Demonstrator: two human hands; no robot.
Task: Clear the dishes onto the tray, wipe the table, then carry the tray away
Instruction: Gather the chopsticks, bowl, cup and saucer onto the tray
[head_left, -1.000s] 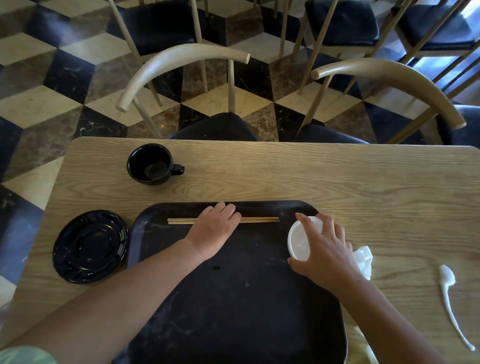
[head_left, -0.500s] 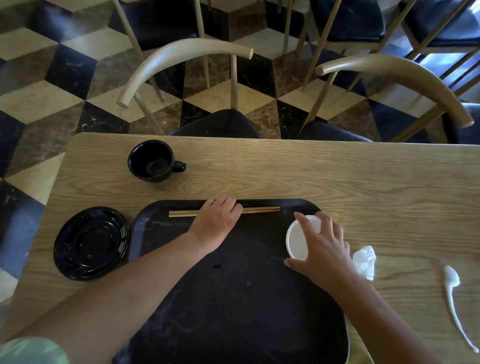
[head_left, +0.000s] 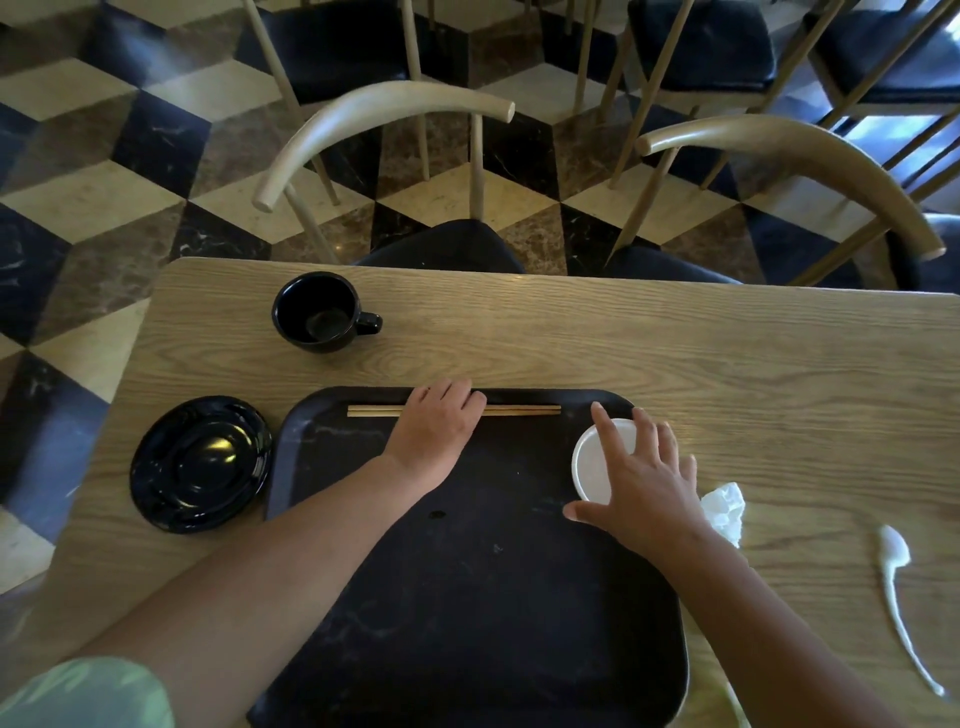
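L hand (head_left: 439, 423) on chopsticks (head_left: 522, 411); R hand (head_left: 641, 480) over white dish (head_left: 592, 462).

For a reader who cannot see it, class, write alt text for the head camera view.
A person's left hand lies across chopsticks on a black tray, while the right hand spreads open over a small white dish. A black cup, black plate, crumpled tissue and white spoon remain on the wooden table.

right hand (head_left: 641, 486) fingers spread, releasing white bowl (head_left: 592, 465)
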